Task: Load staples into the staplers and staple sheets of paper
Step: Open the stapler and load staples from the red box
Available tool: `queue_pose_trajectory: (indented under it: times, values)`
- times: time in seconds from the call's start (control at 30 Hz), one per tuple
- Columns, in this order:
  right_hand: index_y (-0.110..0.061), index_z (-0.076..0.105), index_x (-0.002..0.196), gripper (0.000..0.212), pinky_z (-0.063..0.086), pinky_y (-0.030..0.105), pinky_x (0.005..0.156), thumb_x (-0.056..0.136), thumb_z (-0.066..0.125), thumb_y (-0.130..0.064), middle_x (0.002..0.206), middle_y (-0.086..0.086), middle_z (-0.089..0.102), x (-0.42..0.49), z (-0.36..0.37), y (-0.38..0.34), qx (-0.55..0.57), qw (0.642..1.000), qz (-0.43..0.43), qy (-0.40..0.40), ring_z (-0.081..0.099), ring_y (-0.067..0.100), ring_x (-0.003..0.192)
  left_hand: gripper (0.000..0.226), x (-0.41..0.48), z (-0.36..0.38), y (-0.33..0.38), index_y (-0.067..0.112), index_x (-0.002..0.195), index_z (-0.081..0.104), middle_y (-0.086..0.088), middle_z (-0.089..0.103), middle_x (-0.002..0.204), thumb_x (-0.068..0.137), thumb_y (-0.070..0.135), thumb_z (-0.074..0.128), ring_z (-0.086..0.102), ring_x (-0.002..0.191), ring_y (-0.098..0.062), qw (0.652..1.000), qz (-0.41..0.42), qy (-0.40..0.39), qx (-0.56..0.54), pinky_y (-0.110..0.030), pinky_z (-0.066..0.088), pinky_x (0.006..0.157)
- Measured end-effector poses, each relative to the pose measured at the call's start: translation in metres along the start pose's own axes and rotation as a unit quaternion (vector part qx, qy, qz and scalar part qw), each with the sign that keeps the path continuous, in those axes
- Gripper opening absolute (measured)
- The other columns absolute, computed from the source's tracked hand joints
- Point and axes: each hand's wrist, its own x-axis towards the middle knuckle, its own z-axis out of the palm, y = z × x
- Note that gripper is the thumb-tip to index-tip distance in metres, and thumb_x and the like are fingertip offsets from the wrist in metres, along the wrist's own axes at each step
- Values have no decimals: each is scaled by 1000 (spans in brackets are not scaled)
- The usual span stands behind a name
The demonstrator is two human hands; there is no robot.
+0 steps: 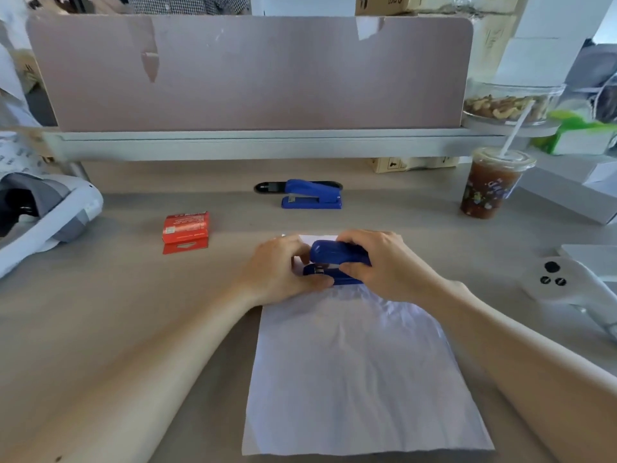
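Both hands grip a blue stapler [337, 259] at the far edge of the paper sheets [360, 372]: right hand [380, 262] wraps its body, left hand [280, 269] pinches its front end.

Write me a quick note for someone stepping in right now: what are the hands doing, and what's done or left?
Left hand and right hand both grip the near blue stapler at the far edge of the paper.
A second blue stapler sits farther back, with a black part sticking out behind it.
The red staple box lies to the left.
No staple visible in the paper yet; whether either stapler is loaded, I cannot tell.
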Motion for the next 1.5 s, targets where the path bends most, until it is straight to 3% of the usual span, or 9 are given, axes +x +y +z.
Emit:
queue_pose_trajectory:
  times: [0.2, 0.4, 0.5, 0.6, 0.7, 0.83, 1.03, 1.23, 1.5]
  values:
    - [-25, 65, 106, 19, 42, 23, 69, 90, 62, -36, 91, -8, 63, 9, 6, -13, 2, 999, -32, 21, 54, 15, 81, 40, 6, 3, -7, 28, 83, 71, 1, 67, 78, 58, 59, 72, 55, 63, -15, 998, -24, -3, -53, -46, 52, 66]
    - [-20, 69, 101, 14, 40, 10, 70, 88, 67, -17, 84, -13, 64, 11, 0, -16, 104, 992, 13, 71, 57, 8, 78, 28, 7, 4, -7, 32, 66, 66, 8, 58, 70, 60, 55, 80, 51, 59, -9, 998, -37, -5, -41, -32, 44, 58]
    - [-19, 68, 105, 16, 51, 20, 75, 90, 66, -13, 90, -6, 70, 8, -9, -11, 207, 972, 33, 104, 64, 10, 83, 28, 7, 3, -6, 28, 63, 66, 10, 51, 64, 63, 50, 84, 47, 58, -7, 999, -39, 1, -26, -26, 37, 58]
    - [-22, 65, 105, 19, 48, 13, 71, 92, 63, -8, 85, -15, 66, 3, -14, -9, 268, 955, 31, 121, 61, -4, 76, 29, 6, 3, -6, 26, 68, 70, 10, 51, 67, 63, 51, 84, 48, 61, -8, 999, -38, -1, -25, -28, 39, 60]
    - [-27, 63, 100, 19, 48, 16, 67, 93, 61, -10, 75, -15, 61, -1, -20, -7, 273, 952, 34, 136, 56, -2, 67, 30, 6, 2, -7, 26, 69, 71, 9, 55, 70, 64, 54, 82, 49, 64, -8, 999, -34, -7, -6, -27, 40, 60]
    - [-29, 63, 97, 18, 56, 44, 82, 93, 63, -11, 85, 7, 70, -8, -33, 3, 268, 951, 55, 144, 67, 28, 83, 30, 6, 1, -5, 26, 72, 72, 6, 59, 73, 65, 54, 82, 52, 65, -9, 1000, -26, -10, -7, -33, 46, 64]
    - [-24, 61, 84, 24, 51, 18, 72, 86, 67, -1, 80, -6, 65, -25, -65, 31, 216, 964, 64, 141, 62, 1, 74, 30, 6, -1, -5, 25, 70, 71, 8, 56, 72, 64, 51, 85, 49, 60, -8, 999, -18, -14, -26, -26, 41, 58]
    - [-24, 67, 80, 19, 49, 38, 69, 73, 81, -14, 73, -4, 65, -50, -75, 85, 91, 983, 146, 71, 57, 15, 66, 45, 10, 0, -12, 23, 69, 72, -2, 62, 77, 53, 65, 78, 48, 58, -11, 998, -22, -20, -56, -31, 41, 57]
    - [-25, 75, 93, 16, 54, 34, 82, 78, 76, -21, 85, -10, 73, -50, -63, 83, 8, 993, 114, 3, 66, 10, 81, 46, 9, -2, -8, 25, 71, 74, 2, 62, 74, 54, 67, 78, 48, 56, -4, 998, -18, -35, -55, -24, 40, 54]
